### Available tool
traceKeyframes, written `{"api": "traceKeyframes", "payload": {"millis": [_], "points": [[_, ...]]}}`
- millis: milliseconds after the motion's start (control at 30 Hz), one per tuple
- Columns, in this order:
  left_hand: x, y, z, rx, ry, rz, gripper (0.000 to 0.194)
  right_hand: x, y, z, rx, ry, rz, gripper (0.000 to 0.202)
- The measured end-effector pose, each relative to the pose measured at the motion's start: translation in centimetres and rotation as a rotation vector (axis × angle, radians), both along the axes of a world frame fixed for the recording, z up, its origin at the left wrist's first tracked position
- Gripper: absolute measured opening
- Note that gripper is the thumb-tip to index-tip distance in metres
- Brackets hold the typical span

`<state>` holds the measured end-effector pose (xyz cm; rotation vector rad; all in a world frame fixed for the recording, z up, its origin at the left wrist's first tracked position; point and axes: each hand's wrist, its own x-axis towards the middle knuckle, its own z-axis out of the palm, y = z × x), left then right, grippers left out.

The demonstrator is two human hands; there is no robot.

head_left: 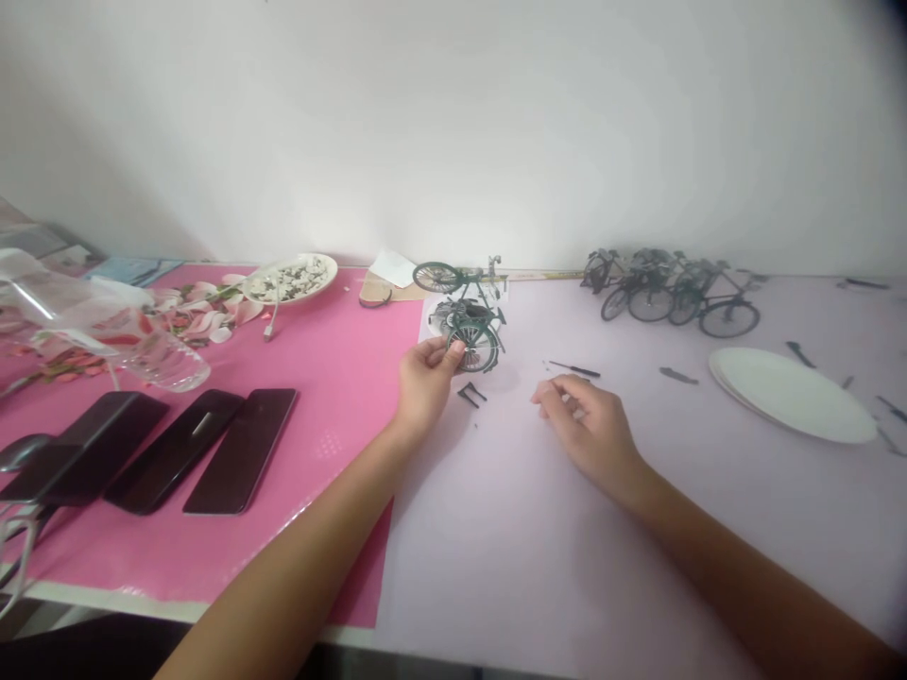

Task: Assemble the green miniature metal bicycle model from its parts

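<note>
My left hand (430, 378) pinches a dark green miniature bicycle (473, 345) by one wheel, between thumb and fingers. The bicycle is tilted up on end, its other wheel toward the wall. Behind it, a plate with dark small parts (460, 314) is partly hidden. My right hand (585, 416) rests just above the pale table with curled fingers; whatever may be in the fingertips is too small to make out. A thin black screwdriver (575, 369) lies just beyond it. Between my hands sits a small black U-shaped part (471, 395).
Several finished-looking miniature bicycles (666, 288) stand by the wall. White oval plates (790, 395) and loose black parts (800, 354) lie at right. On the pink cover are phones (241, 453), a plate of small pale pieces (294, 280) and a clear plastic bottle (162, 364).
</note>
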<state>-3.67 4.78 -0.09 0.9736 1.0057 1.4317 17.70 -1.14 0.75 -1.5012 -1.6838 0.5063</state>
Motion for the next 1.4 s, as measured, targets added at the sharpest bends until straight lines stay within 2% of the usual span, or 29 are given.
{"api": "traceKeyframes", "payload": {"millis": [133,267,400,467,700,967,1200,1300,1400], "points": [[0.2,0.0,-0.1,-0.079,-0.115,0.009,0.059,0.3,0.2,0.7,0.084,0.09,-0.043,0.031],[0.3,-0.4,0.2,-0.065,-0.122,-0.004,0.072,2.0,1.2,1.5,0.189,0.092,-0.206,0.032],[0.3,-0.3,0.2,-0.03,-0.11,-0.052,0.071,4.4,2.9,1.5,0.214,0.058,-0.317,0.028],[0.4,-0.2,0.0,-0.039,-0.12,-0.074,0.07,5.4,3.7,1.1,0.231,-0.037,-0.334,0.023],[0.5,0.0,-0.5,-0.079,-0.106,-0.128,0.073,7.2,5.3,-0.5,0.228,-0.321,-0.148,0.025],[0.6,-0.2,-1.1,-0.065,-0.04,-0.152,0.07,8.9,5.8,-0.5,0.245,-0.409,-0.143,0.028],[0.8,-0.6,-1.0,-0.052,0.005,-0.156,0.059,10.6,6.1,-0.1,0.088,-0.454,0.149,0.017],[0.8,-0.5,-1.0,-0.038,0.035,-0.155,0.058,10.5,6.1,-0.3,0.046,-0.449,0.211,0.013],[0.6,-0.3,-1.0,-0.02,0.059,-0.131,0.059,10.1,5.9,-0.3,0.029,-0.444,0.213,0.013]]}}
